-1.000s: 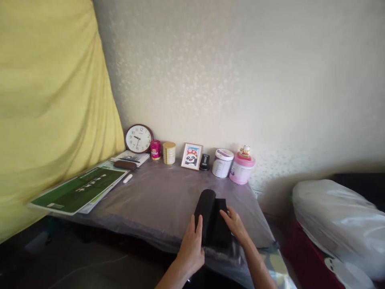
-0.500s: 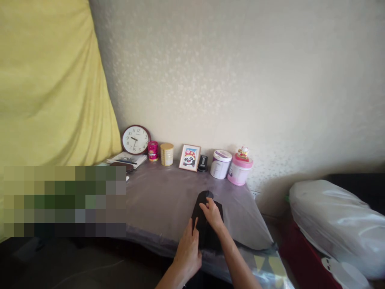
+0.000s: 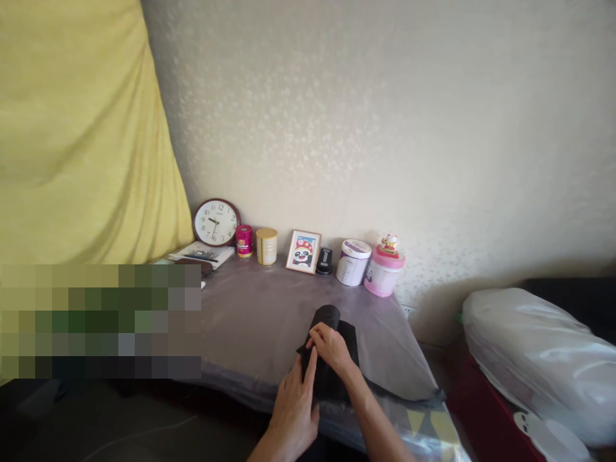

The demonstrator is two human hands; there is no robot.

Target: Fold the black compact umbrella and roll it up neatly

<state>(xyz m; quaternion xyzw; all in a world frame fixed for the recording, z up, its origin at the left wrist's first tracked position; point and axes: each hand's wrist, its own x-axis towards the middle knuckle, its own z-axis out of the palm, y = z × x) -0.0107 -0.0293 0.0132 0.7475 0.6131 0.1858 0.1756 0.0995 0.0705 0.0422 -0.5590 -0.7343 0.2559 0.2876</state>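
A black, soft, sheet-like thing (image 3: 325, 316) lies near the front edge of the table, partly folded over on itself. Whether it is cloth or a bag I cannot tell. My right hand (image 3: 331, 348) is closed on its upper layer, fingers curled over the fold toward the left. At the near left side, my left hand (image 3: 297, 401) grips its edge, the index finger reaching up almost to the right hand's fingertips. Some of the black material is hidden under both hands and the right wrist.
Along the wall stand a clock (image 3: 216, 222), a pink can (image 3: 244, 242), a yellow-lidded can (image 3: 267, 246), a framed panda picture (image 3: 303, 251), a black stapler-like object (image 3: 325, 261) and two tubs (image 3: 353, 264). A large white bag (image 3: 543, 353) sits right of the table (image 3: 250, 321).
My right hand has moved left and slightly down, bringing part of the black sheet over toward my left hand. A black corner now sticks out at the left. My left hand has barely shifted.
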